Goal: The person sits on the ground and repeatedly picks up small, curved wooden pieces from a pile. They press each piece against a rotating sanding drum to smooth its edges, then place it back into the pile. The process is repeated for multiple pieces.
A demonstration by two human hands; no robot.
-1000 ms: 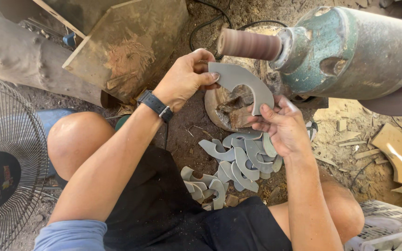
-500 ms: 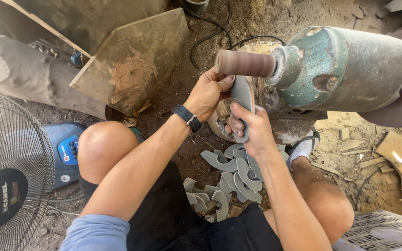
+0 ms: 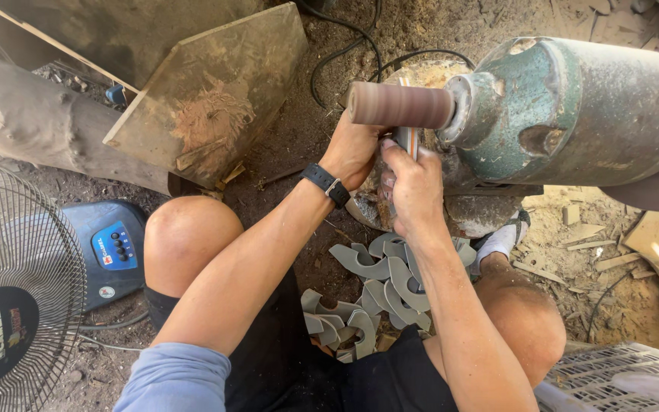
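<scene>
A thin curved grey piece (image 3: 407, 142) is held on edge between both hands, right under the brown sanding drum (image 3: 400, 105) that juts from the green motor (image 3: 573, 114). The left hand (image 3: 354, 149), a black watch (image 3: 327, 185) on its wrist, is clenched on the piece from the left; the right hand (image 3: 415, 187) is wrapped round it from below and the right. Only a narrow strip of the piece is seen between the fingers, touching or just below the drum; which cannot be told. A pile of like grey pieces (image 3: 379, 294) is spread on the ground between the knees. A fan (image 3: 13, 305) stands at the left, a wooden board (image 3: 215, 99) leans behind it, and a white crate (image 3: 627, 378) is seen at the lower right.
</scene>
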